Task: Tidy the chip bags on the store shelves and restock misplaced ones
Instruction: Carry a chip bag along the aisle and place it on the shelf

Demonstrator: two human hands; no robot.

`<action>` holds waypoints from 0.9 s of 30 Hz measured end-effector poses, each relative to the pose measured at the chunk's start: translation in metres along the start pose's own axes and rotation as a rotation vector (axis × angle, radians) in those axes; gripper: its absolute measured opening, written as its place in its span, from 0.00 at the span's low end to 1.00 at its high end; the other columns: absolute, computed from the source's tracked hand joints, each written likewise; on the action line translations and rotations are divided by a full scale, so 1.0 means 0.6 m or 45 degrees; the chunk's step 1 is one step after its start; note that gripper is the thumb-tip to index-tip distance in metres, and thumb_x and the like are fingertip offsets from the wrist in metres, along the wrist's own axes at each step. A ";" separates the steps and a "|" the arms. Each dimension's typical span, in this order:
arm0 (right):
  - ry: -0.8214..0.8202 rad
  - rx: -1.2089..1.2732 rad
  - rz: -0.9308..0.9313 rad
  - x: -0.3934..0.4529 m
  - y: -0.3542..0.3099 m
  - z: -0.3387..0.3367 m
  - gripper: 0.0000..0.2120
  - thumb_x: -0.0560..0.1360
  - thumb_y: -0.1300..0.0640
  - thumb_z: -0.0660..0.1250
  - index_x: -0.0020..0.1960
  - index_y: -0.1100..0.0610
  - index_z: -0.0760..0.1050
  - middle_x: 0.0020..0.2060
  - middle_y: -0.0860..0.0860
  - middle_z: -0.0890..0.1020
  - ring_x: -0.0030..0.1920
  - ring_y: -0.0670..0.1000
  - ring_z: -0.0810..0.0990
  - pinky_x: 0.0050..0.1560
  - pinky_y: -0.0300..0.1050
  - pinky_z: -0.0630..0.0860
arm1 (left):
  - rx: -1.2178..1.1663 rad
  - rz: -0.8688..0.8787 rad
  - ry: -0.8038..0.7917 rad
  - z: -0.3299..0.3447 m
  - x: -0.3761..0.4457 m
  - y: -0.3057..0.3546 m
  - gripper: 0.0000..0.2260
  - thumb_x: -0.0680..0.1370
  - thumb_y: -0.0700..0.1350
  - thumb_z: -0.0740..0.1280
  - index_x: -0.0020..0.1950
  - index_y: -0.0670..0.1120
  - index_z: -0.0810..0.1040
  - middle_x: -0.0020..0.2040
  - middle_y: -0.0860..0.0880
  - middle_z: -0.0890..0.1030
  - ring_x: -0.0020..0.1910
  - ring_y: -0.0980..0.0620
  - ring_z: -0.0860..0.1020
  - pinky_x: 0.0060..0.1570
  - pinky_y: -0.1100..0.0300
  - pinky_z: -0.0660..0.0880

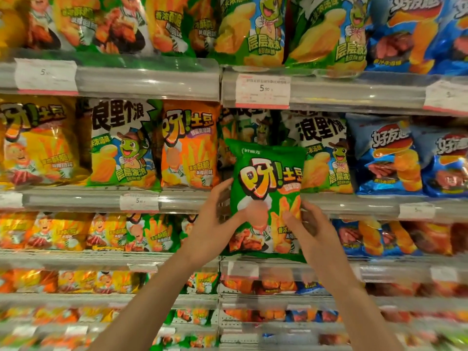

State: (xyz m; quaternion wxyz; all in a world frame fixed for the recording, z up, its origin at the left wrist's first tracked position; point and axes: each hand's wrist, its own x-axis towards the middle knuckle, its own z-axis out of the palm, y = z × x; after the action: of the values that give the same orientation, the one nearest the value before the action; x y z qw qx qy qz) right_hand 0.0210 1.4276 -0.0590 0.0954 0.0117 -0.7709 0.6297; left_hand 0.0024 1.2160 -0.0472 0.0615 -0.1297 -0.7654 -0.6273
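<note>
A green chip bag [266, 173] with orange lettering is held upright in front of the middle shelf, between both hands. My left hand [215, 219] grips its left edge, thumb across the front and fingers behind. My right hand [310, 224] grips its lower right side, thumb on the front. Behind the bag is a darker gap [228, 153] in the row, with a green bag set back in it. An orange bag [190, 145] stands left of the gap and a green-and-white bag [326, 153] stands right of it.
Shelf rails with price tags [262, 91] run across the view. Yellow bags [38, 140] fill the middle shelf's left end and blue bags [390, 155] its right. More rows of bags stand above and on the lower shelves [152, 234].
</note>
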 end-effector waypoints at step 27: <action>-0.102 0.136 -0.107 -0.043 -0.167 0.558 0.24 0.67 0.43 0.73 0.62 0.45 0.72 0.50 0.42 0.81 0.55 0.45 0.81 0.55 0.40 0.76 | -0.007 0.080 0.194 -0.558 -0.080 -0.050 0.33 0.70 0.59 0.73 0.72 0.63 0.63 0.61 0.65 0.76 0.55 0.71 0.77 0.53 0.69 0.76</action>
State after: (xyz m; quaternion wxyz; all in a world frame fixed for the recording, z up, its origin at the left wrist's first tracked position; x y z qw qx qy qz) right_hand 0.0155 1.0783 -0.0294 0.0903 0.0742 -0.7383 0.6643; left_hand 0.0171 0.8778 -0.0192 0.1388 -0.1057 -0.7525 -0.6351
